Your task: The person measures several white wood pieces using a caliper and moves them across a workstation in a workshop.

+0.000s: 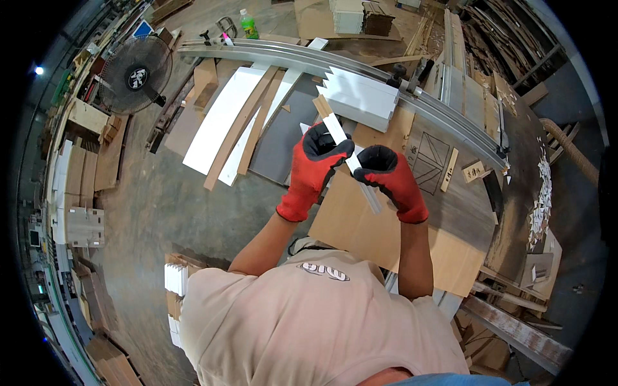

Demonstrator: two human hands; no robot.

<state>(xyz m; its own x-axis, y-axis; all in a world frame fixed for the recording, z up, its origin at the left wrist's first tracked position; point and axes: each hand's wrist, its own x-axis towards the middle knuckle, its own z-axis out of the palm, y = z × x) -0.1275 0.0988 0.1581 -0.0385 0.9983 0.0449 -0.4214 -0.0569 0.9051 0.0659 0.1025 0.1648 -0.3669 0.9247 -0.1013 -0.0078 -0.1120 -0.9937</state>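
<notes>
My left hand [315, 161], in a red glove with a black palm, is closed around narrow white strips [334, 128] with bare brown ends. My right hand [391, 177], gloved alike, is closed on the same strips a little lower down. They slant from upper left to lower right over the worktable; I cannot tell how many there are. Just beyond my hands lies a stack of white boards [360, 96] with pointed, angle-cut ends. A brown wooden panel [351, 215] lies below the strips. The fingertips are partly hidden.
A long metal rail [283, 55] crosses the table's far side. Long white panels [225, 116] and brown strips lie at left. A black fan [136, 76] stands at far left, a green bottle [248, 24] behind the rail. White offcuts [541, 199] lie at right.
</notes>
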